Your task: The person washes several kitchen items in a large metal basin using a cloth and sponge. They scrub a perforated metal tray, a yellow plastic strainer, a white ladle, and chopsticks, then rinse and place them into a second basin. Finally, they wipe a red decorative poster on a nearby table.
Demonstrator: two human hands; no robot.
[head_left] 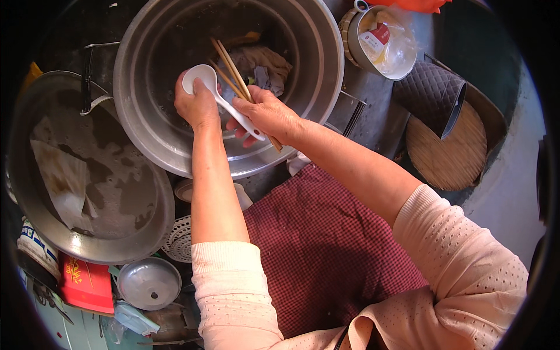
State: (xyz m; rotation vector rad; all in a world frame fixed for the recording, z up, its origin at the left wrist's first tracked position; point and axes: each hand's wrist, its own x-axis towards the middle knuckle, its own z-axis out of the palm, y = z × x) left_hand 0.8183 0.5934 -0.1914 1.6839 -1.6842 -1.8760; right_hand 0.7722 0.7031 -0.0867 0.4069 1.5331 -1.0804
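A white soup spoon (229,107) is held over a large metal basin (321,57). My left hand (197,103) grips it by the bowl, with the thumb pressed inside. My right hand (267,111) holds wooden chopsticks (232,65) that slant up to the left, and the spoon's handle lies against its fingers. Inside the basin, dark water (175,52) surrounds a crumpled wet cloth (262,63). Part of the cloth is hidden behind the chopsticks and hands.
On the left stands a second metal basin (162,210) with murky water and a stained pale cloth (61,183). A metal lid (148,284) and a red box (87,280) lie below it. At the upper right are a pot (385,70) with plastic packaging and a round wooden board (450,153).
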